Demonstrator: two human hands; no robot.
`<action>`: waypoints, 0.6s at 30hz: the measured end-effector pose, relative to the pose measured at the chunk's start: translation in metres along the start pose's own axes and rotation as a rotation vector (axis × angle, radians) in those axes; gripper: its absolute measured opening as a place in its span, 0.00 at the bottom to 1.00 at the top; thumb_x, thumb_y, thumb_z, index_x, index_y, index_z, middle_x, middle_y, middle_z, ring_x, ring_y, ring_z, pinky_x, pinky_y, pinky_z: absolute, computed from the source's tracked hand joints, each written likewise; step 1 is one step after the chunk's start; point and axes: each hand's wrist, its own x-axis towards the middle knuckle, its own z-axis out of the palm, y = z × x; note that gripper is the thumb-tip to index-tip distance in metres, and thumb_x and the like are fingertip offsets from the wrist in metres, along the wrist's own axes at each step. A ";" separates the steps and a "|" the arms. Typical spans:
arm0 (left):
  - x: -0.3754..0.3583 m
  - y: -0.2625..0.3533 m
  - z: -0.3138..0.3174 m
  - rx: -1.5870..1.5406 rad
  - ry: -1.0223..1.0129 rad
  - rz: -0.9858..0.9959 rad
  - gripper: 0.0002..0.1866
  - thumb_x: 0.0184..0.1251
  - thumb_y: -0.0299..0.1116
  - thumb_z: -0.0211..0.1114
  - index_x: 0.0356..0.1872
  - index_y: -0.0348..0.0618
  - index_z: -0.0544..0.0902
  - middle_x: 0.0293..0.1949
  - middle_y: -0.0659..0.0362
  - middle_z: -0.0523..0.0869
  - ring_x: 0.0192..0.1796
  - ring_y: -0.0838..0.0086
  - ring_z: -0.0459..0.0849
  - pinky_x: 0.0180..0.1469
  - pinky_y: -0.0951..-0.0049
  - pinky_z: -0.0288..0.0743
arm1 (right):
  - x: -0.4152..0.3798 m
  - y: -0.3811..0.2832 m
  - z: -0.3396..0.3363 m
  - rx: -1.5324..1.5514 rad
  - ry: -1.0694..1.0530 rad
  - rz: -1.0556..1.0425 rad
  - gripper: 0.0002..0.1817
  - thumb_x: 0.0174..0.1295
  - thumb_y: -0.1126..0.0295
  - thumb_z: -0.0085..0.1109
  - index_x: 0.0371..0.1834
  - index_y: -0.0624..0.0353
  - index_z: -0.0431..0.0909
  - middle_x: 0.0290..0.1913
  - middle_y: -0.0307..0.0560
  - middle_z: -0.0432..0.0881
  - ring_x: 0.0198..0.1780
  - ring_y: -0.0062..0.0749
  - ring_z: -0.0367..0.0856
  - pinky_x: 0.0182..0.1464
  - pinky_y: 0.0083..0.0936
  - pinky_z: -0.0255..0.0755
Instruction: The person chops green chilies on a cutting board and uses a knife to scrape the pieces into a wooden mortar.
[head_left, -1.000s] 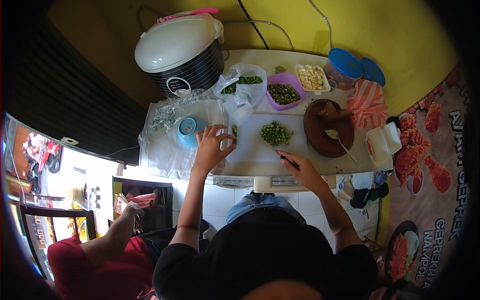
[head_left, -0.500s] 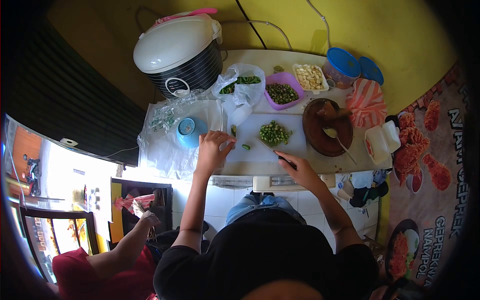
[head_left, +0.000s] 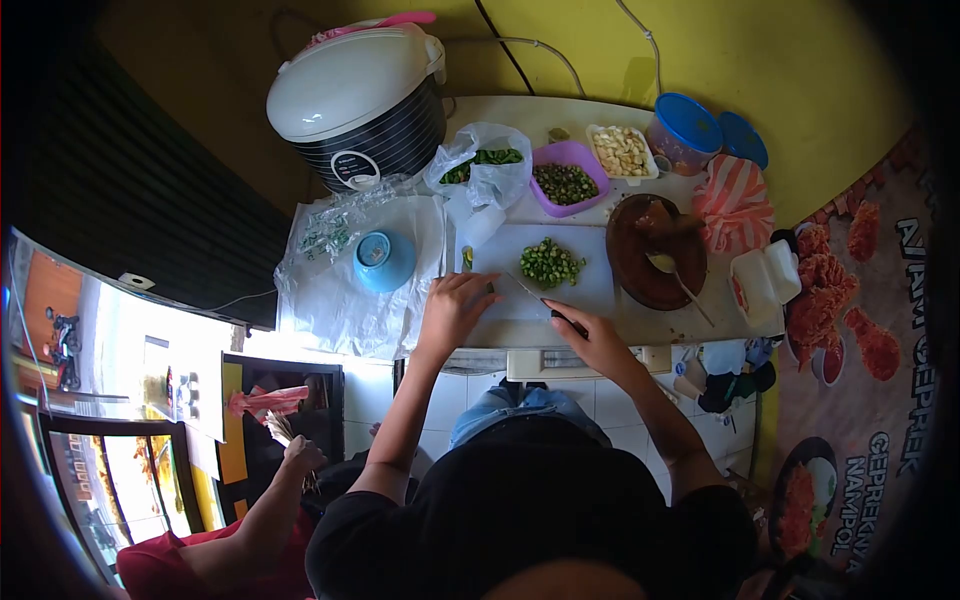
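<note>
My right hand [head_left: 590,342] is wrapped round the black handle of a knife [head_left: 529,289], its blade pointing up and left over the white cutting board [head_left: 595,290]. On the board's left part, my left hand [head_left: 458,308] pinches a small piece of green chili [head_left: 490,288] between thumb and fingers, close to the knife tip. A heap of chopped green chilies [head_left: 550,263] lies beyond the blade. Another chili bit [head_left: 467,258] rests near the board's left edge, just past my left fingers.
Left of the board are an upturned blue bowl [head_left: 384,262] and a rice cooker [head_left: 360,105]. Behind stand a purple tub [head_left: 570,207] and a bag of chilies [head_left: 480,170]. A stone mortar [head_left: 640,280] sits right. A person in red [head_left: 215,565] holds sticks at lower left.
My left hand has moved right and slightly down, onto the chili piece that lay loose on the board. The knife hand has barely shifted. The other person's hand has lowered a little.
</note>
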 end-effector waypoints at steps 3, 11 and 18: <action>0.002 0.003 0.005 -0.131 -0.002 -0.136 0.17 0.56 0.37 0.75 0.47 0.48 0.88 0.38 0.60 0.88 0.42 0.64 0.85 0.50 0.64 0.72 | 0.000 0.004 0.001 0.011 0.027 -0.020 0.21 0.74 0.62 0.54 0.67 0.54 0.74 0.36 0.51 0.82 0.33 0.22 0.72 0.42 0.24 0.73; 0.001 0.000 0.005 -0.007 0.089 -0.192 0.09 0.55 0.33 0.75 0.37 0.44 0.91 0.35 0.55 0.89 0.40 0.64 0.88 0.45 0.66 0.78 | -0.003 0.005 -0.002 0.035 0.065 -0.040 0.21 0.74 0.63 0.54 0.67 0.57 0.74 0.44 0.54 0.85 0.39 0.23 0.77 0.49 0.25 0.74; 0.004 0.015 0.017 -0.188 -0.041 -0.008 0.09 0.62 0.27 0.68 0.43 0.41 0.89 0.38 0.54 0.89 0.40 0.59 0.87 0.46 0.65 0.78 | -0.003 0.008 -0.001 0.043 0.073 -0.042 0.22 0.74 0.63 0.54 0.68 0.56 0.73 0.46 0.53 0.86 0.38 0.22 0.76 0.48 0.24 0.73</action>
